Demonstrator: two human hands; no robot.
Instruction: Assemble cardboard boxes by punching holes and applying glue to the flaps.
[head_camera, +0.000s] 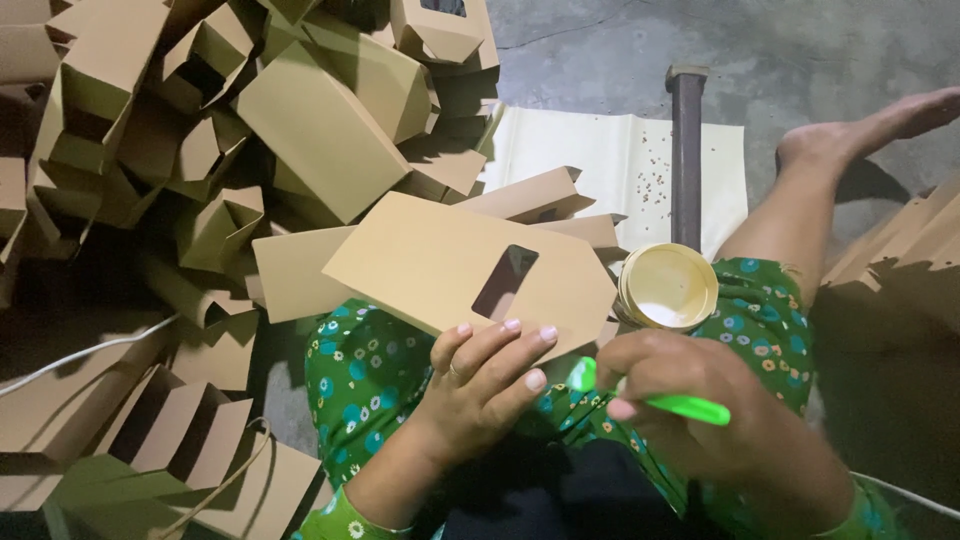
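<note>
Flat tan windowed carton (450, 265): pinched at its near edge by left hand (485, 375), long axis running left to right. Right hand (680, 400), just beside, closed around green brush (660, 398); yellow tub (668, 287) just beyond.

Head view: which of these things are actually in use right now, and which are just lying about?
In use:
- flat brown windowed box blank, held by the left hand
- green tool, gripped in the right hand
- open cream tub on the lap, beside the right hand

Lying about:
- pile of folded brown boxes
- cream sheet on the floor
- dark post
- white cord
</note>
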